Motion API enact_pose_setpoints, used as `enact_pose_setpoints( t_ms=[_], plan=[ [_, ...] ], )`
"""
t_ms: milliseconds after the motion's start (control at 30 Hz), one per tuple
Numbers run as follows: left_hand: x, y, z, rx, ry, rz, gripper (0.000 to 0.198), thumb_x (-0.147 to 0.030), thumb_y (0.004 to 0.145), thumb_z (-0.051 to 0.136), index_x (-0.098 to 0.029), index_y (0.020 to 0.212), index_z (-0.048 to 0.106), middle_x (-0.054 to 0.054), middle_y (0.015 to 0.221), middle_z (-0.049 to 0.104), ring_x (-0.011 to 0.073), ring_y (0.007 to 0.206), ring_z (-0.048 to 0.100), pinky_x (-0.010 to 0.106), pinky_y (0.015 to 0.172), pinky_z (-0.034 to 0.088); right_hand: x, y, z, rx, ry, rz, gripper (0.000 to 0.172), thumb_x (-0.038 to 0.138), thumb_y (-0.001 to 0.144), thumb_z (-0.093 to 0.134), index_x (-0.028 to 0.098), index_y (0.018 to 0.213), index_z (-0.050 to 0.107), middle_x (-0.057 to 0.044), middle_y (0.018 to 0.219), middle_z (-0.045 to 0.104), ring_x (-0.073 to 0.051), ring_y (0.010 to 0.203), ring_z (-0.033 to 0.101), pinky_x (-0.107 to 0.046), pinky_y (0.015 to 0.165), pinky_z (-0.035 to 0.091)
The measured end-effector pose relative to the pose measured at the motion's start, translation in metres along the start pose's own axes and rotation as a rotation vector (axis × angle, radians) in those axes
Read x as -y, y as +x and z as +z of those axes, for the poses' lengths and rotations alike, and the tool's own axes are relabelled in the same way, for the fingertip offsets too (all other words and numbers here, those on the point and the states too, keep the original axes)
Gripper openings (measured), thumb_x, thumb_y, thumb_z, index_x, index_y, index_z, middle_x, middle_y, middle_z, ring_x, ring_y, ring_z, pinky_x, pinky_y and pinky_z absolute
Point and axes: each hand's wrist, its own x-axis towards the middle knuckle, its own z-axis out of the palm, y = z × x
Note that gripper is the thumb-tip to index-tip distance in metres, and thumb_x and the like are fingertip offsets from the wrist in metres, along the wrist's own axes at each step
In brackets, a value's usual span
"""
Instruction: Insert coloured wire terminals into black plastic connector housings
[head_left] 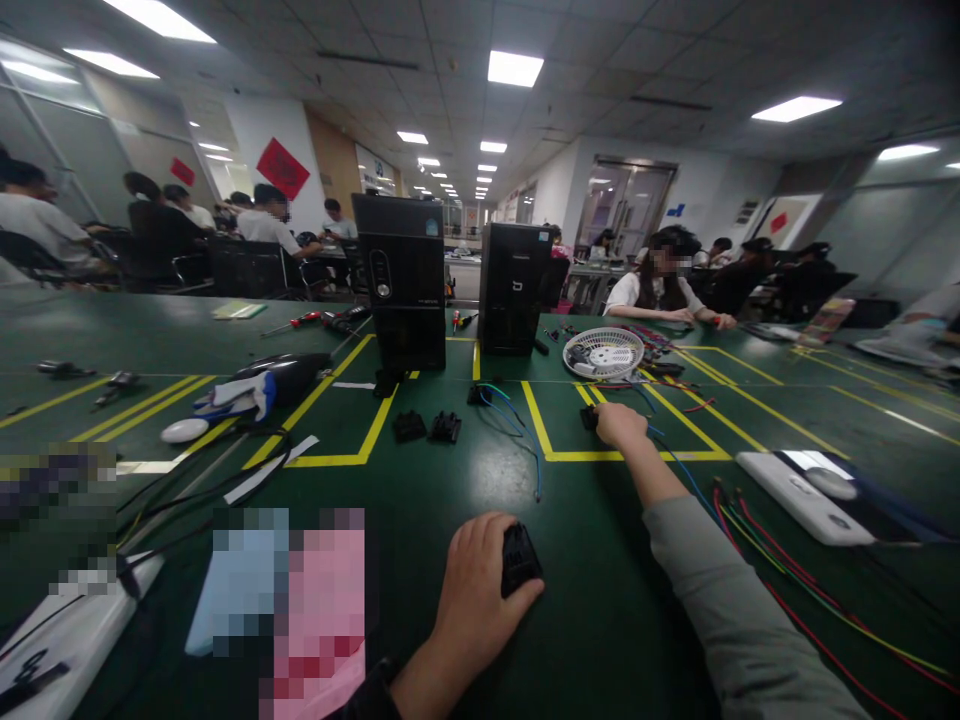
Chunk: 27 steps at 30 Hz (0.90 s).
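Observation:
My left hand [476,590] rests on the green table [600,600] near the front edge, its thumb and fingers closed around a small black plastic part [519,558]. My right hand [621,425] is stretched far forward, closed over another small black part [588,417] lying by a yellow floor-tape line. A blue wire [525,440] runs from a black connector [478,395] between the two hands. Two more black parts [427,427] lie to the left of it.
Two black computer towers [401,280] [514,288] stand at mid-table, a white fan grille [604,352] to their right. Red, yellow and green wires [795,590] and a white device [802,492] lie at right. Cables and gloves [236,398] lie at left. People sit at the far tables.

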Motion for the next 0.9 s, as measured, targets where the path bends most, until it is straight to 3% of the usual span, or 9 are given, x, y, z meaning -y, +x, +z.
enact_pose_setpoints(
  t_ms=[267, 467, 667, 900],
  plan=[
    [0.000, 0.000, 0.000, 0.002, 0.000, 0.003, 0.051, -0.031, 0.067, 0.068, -0.021, 0.113, 0.050, 0.009, 0.116, 0.054, 0.0281, 0.108, 0.048, 0.049, 0.096, 0.035, -0.004, 0.016, -0.023, 0.226, 0.029, 0.026, 0.027, 0.033, 0.091, 0.052, 0.014, 0.109, 0.058, -0.006, 0.102, 0.064, -0.016, 0.085, 0.062, -0.036, 0.078, 0.051],
    [-0.002, 0.000, -0.002, 0.006, 0.009, -0.008, 0.051, -0.031, 0.066, 0.069, -0.021, 0.113, 0.050, 0.007, 0.115, 0.054, 0.0268, 0.107, 0.048, 0.046, 0.096, 0.035, -0.004, 0.019, -0.030, 0.300, 0.039, 0.012, 0.026, 0.032, 0.091, 0.052, 0.014, 0.108, 0.058, -0.005, 0.098, 0.063, -0.015, 0.082, 0.062, -0.034, 0.073, 0.052],
    [-0.002, 0.000, -0.001, -0.003, 0.019, -0.001, 0.050, -0.031, 0.066, 0.069, -0.021, 0.111, 0.050, 0.007, 0.112, 0.055, 0.0258, 0.105, 0.049, 0.043, 0.093, 0.036, -0.005, 0.009, -0.029, 0.239, 0.013, -0.043, 0.027, 0.030, 0.091, 0.053, 0.014, 0.111, 0.056, -0.006, 0.104, 0.061, -0.016, 0.085, 0.061, -0.034, 0.074, 0.052],
    [-0.001, -0.001, 0.000, -0.012, 0.012, 0.009, 0.049, -0.031, 0.067, 0.068, -0.022, 0.111, 0.050, 0.007, 0.112, 0.055, 0.0266, 0.105, 0.048, 0.044, 0.094, 0.035, -0.006, -0.006, -0.018, 0.027, -0.090, -0.162, 0.029, 0.031, 0.090, 0.053, 0.016, 0.115, 0.054, -0.008, 0.116, 0.055, -0.020, 0.099, 0.057, -0.041, 0.084, 0.048]
  ],
)
